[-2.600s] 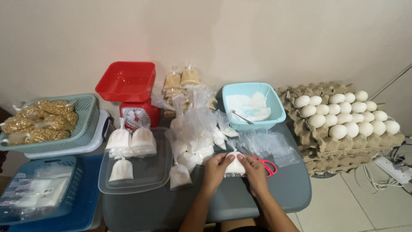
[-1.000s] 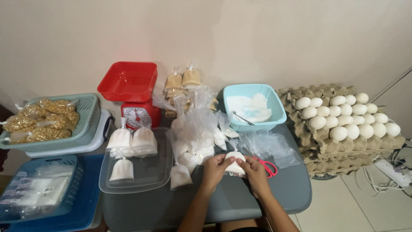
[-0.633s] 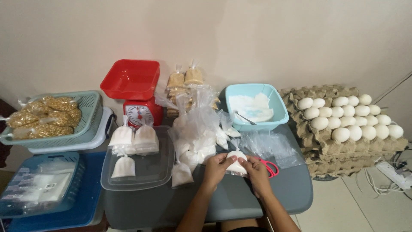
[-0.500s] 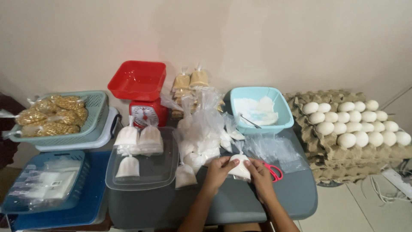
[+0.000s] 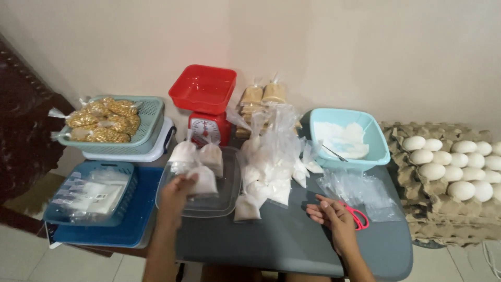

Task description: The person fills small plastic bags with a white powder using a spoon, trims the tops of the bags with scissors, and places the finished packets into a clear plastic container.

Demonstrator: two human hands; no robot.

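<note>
My left hand [image 5: 176, 194] holds a small tied bag of white powder [image 5: 203, 180] over the clear plastic tray [image 5: 219, 204], which holds two more white bags [image 5: 197, 155]. My right hand [image 5: 332, 215] rests open on the grey table [image 5: 292, 240], fingers apart, just left of red-handled scissors [image 5: 357, 216]. A heap of filled white bags [image 5: 269, 172] lies between my hands.
A red kitchen scale [image 5: 205, 107] stands at the back, and a light blue bowl of white powder [image 5: 344, 140] sits to its right. Egg trays [image 5: 449, 172] are stacked at far right. A green basket of yellowish packets [image 5: 112, 122] and a blue basket [image 5: 91, 193] sit left. Empty clear bags [image 5: 360, 189] lie nearby.
Both hands were together on one bag near the scissors. Now my left hand has carried the bag left over the clear tray, and my right hand stays by the scissors.
</note>
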